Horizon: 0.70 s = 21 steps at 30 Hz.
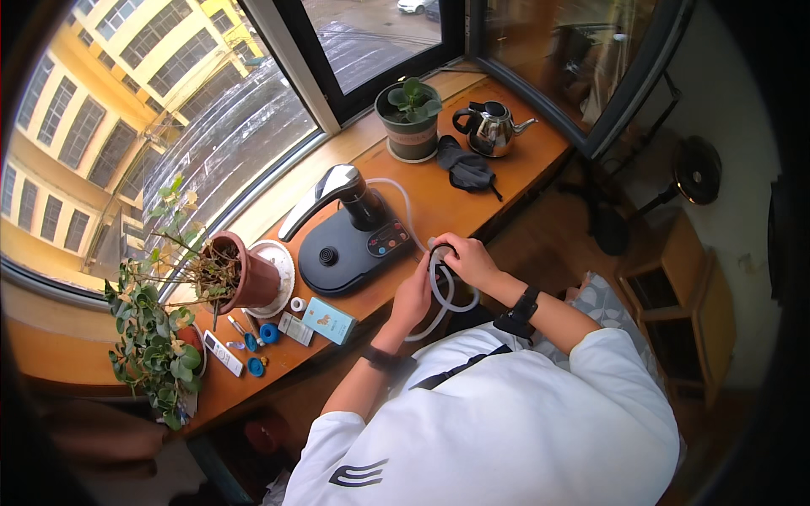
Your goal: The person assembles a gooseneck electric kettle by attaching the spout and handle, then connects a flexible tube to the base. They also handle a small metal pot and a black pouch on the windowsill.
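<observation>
Beyond the counter's front edge, my two hands meet over a clear flexible hose (448, 297) that loops below them. My right hand (471, 261) is closed round a dark round piece (441, 250) at the hose; its exact kind is partly hidden by the fingers. My left hand (413, 293) is closed against the hose just to the left, its fingertips close to the right ones. From behind the black electric kettle base (344, 263) the hose runs toward my hands. That base has a tall spout arm with a chrome top and a button panel, and stands on the wooden counter (456, 211).
At the far right of the counter are a steel kettle (491, 128), a dark cloth pouch (467, 166) and a potted plant (411, 122). On the left stand a brown pot (253, 271), a leafy plant (156, 350), a white remote (223, 352) and a light blue box (329, 320). An open window sash (591, 126) juts inward.
</observation>
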Each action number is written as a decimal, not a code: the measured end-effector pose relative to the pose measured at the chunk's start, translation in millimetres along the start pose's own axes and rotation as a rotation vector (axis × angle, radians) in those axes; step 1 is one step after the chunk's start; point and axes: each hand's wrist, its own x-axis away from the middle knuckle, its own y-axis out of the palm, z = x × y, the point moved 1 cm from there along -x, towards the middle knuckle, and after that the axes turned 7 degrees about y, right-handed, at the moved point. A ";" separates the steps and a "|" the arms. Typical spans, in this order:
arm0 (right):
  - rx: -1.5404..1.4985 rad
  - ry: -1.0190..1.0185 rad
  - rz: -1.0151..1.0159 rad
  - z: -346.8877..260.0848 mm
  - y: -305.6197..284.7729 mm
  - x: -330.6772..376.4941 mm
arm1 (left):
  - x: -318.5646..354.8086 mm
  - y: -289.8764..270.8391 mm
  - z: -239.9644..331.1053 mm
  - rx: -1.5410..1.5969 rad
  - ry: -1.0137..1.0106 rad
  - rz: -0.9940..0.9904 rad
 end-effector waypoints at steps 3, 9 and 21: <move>0.034 -0.009 -0.038 -9.3 -3.4 2.9 | -4.1 10.0 -14.8 0.320 -0.144 0.026; 0.131 -0.154 0.087 -7.3 -15.8 -17.8 | -7.5 -2.6 11.2 -0.533 0.068 0.045; -0.587 0.381 -0.247 22.9 2.4 -15.5 | 8.4 -14.8 29.5 -0.322 0.085 0.236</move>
